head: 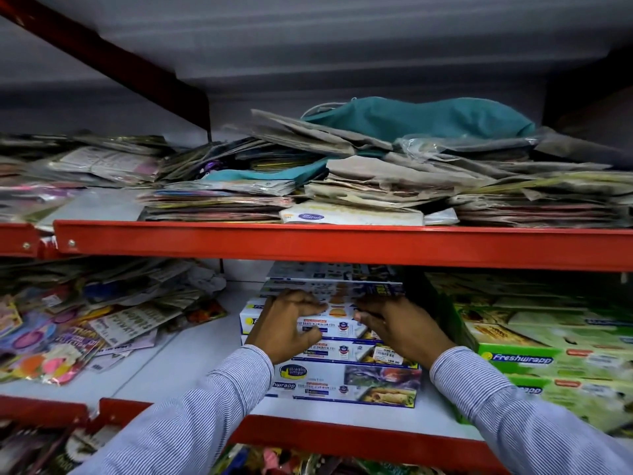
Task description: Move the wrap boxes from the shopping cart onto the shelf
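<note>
A stack of several white-and-blue wrap boxes [346, 378] stands on the middle shelf [191, 358], reaching up to the red beam above. Both my hands rest on the front of the upper boxes. My left hand [287, 323] has its fingers curled against the left end of an upper box [337, 311]. On the right end of that box lies my right hand [397, 325], fingers bent over its front edge. Whether the hands grip the box or only press on it is unclear. The shopping cart is out of view.
Green Freshwrapp boxes [534, 358] are stacked tight to the right of the stack. Loose colourful packets [75, 334] lie at the left of the shelf. The red beam [308, 243] hangs just above my hands, carrying piles of paper bags [376, 173].
</note>
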Available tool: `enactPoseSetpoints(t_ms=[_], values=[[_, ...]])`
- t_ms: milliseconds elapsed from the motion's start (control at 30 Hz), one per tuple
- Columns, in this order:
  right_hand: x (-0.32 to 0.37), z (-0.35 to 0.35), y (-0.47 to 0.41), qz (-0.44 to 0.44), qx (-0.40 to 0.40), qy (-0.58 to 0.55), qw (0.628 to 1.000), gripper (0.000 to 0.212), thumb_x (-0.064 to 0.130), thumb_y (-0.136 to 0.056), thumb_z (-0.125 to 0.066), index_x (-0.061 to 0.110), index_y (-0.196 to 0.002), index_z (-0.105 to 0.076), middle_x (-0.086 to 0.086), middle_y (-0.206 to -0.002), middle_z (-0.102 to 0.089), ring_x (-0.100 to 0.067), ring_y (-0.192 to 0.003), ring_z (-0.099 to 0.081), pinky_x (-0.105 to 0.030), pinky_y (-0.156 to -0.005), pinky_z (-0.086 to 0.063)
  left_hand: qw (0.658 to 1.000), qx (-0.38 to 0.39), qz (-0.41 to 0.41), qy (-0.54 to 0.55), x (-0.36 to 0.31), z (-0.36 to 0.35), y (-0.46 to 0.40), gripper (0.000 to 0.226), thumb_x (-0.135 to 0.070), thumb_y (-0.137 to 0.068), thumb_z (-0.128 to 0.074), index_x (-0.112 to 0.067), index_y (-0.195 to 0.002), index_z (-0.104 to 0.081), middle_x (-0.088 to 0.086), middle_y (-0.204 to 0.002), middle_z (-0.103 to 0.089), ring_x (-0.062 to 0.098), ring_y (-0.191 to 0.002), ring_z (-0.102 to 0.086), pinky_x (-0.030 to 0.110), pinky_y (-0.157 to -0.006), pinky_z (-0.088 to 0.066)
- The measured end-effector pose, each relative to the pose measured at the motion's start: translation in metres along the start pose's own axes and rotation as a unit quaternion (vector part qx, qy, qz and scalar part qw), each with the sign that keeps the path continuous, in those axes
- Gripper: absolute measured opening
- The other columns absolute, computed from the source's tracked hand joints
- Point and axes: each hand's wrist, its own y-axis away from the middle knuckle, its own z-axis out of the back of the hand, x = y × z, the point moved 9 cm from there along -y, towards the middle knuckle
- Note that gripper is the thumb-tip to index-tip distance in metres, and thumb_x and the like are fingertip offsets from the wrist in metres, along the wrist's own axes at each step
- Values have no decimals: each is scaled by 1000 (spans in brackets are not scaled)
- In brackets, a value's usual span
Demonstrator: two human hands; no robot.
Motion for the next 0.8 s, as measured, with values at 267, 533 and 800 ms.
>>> enactPoseSetpoints(t_ms=[267,533,800], values=[[4,1,9,14,-72,63,995,45,57,-98,-28,34,-125,-56,8,-124,-68,-18,-111,-64,-36,-89,-54,996,-37,-58,-64,-2,-9,16,46,-38,-91,-54,-32,-137,-53,-8,-142,-56,17,-133,-43,54,-113,-33],[27,-39,17,-6,-173,146,974,61,46,-100,-28,20,-155,-17,-3,-164,-18,-23,-153,-9,-57,-121,-13,960,-100,-68,-253,4,-35,28,65,-45,-101,-34,-18,-155,-11,12,-165,-8,33,-152,-3,70,-116,-7],[28,-43,18,-3,-206,180,962,65,44,-99,-34,16,-155,-18,-4,-165,-11,-26,-152,-12,-61,-120,-11,954,-86,-60,-282,5,-40,34,62,-45,-104,-20,-11,-155,-12,15,-164,-7,35,-151,-5,71,-114,-13]])
